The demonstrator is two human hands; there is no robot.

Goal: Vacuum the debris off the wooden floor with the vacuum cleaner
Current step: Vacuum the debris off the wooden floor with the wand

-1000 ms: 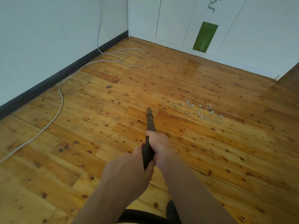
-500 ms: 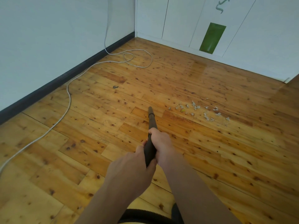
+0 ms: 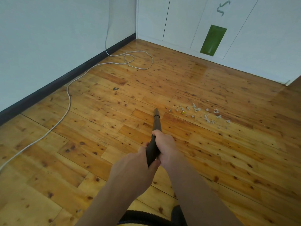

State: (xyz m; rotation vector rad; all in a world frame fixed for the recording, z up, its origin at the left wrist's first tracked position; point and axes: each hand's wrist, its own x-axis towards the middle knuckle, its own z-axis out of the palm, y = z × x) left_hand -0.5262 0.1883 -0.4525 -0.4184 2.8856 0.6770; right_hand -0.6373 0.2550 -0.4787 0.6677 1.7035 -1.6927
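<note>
Left grip (image 3: 135, 165) is curling its fingers tight around the near end of the dark vacuum tube (image 3: 156, 123). The right grip (image 3: 164, 144) is holding the same tube a bit farther along, with its fingers wrapped around it too. The tube's tip is pointing down at the wooden floor (image 3: 81, 144), near the debris (image 3: 198, 111) but not touching the little white scraps. A white cord (image 3: 68, 101) is snaking across the floor by the wall. The yellow and black vacuum body (image 3: 143, 219) is peeking in at the bottom edge.
</note>
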